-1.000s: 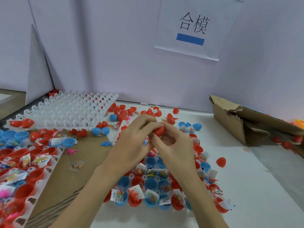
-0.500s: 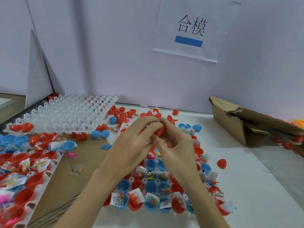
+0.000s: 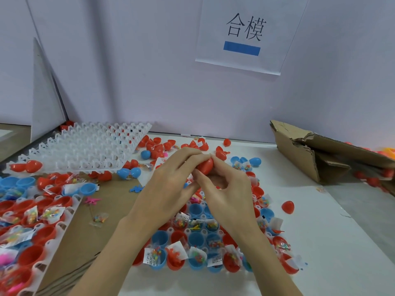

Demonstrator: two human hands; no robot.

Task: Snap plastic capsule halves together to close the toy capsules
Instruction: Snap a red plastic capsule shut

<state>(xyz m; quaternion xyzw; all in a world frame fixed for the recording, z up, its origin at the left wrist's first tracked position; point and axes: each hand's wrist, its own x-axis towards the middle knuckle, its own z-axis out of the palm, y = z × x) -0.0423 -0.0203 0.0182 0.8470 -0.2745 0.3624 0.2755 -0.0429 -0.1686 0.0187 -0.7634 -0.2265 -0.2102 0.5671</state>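
Both hands meet above the white plastic grid tray (image 3: 171, 230) of open red and blue capsule halves holding small toy packets. The left hand (image 3: 164, 189) and right hand (image 3: 226, 193) curl their fingers round one red plastic egg-shaped capsule (image 3: 205, 166), which the fingers largely cover. Beyond that tray lie loose red capsule halves (image 3: 158, 146); left of it, an empty white lattice tray (image 3: 85, 146); right of it, a lone red capsule (image 3: 288, 207) and torn brown cardboard box (image 3: 299, 150).

Two bare arms are seen, with no sleeves worn. The left hand (image 3: 168, 184) and right hand (image 3: 226, 193) are bare, each with short, plain nails.
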